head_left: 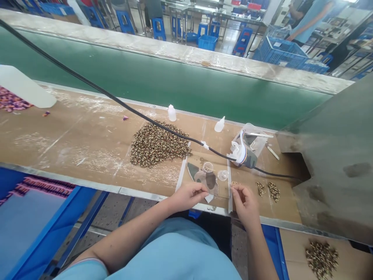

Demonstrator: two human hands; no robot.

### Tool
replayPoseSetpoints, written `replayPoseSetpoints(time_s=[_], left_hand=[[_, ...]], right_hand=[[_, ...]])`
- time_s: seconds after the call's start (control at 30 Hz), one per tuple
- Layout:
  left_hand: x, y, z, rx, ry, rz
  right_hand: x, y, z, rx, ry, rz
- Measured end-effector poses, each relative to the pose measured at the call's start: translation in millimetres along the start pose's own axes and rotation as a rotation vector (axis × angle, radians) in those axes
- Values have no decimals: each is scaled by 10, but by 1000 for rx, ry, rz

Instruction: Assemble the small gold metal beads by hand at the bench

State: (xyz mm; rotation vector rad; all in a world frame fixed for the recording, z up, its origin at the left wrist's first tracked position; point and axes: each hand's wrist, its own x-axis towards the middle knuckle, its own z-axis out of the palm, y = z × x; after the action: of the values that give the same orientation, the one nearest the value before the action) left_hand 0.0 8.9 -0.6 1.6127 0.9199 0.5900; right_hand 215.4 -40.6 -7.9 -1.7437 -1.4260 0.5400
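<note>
My left hand (pixel 190 195) is over the bench's front edge with its fingers pinched together beside a small white piece (pixel 209 198); what they hold is too small to name. To its right, my right hand (pixel 246 202) has thumb and fingertips close together at a little group of small gold pieces (pixel 234 184); anything between them cannot be made out. Beyond my hands are two small clear cups, one (pixel 208 167) with thin sticks in it and the other (pixel 223 175) beside it. A large pile of small brown and gold pieces (pixel 157 144) lies to the left.
Two white squeeze bottles (pixel 171 113) (pixel 219 124) stand along the far edge. A black cable (pixel 131 109) crosses the bench to a clear bin (pixel 253 134). Two small piles (pixel 273 191) lie at right, by a metal housing (pixel 335 163). A white tub (pixel 26 87) is far left.
</note>
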Motion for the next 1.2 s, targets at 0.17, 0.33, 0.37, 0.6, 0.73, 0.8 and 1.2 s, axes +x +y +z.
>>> replayPoseSetpoints(time_s=[0.17, 0.33, 0.37, 0.6, 0.73, 0.8, 1.2], left_hand=[[98, 93, 52, -390, -24, -270], [150, 58, 101, -541, -2, -295], [147, 43, 107, -556, 7, -282], [122, 29, 107, -569, 20, -246], [125, 49, 109, -568, 29, -240], [122, 45, 122, -555, 47, -233], [65, -105, 234, -43, 311, 68]], right_hand=[[-48, -216, 220, 387, -137, 125], [-46, -293, 398, 418, -206, 73], [-44, -292, 410, 387, -210, 46], [-30, -290, 383, 107, -152, -188], [-26, -294, 383, -4, -113, -306], [-35, -293, 393, -33, -94, -340], [-120, -289, 486, -124, -7, -336]])
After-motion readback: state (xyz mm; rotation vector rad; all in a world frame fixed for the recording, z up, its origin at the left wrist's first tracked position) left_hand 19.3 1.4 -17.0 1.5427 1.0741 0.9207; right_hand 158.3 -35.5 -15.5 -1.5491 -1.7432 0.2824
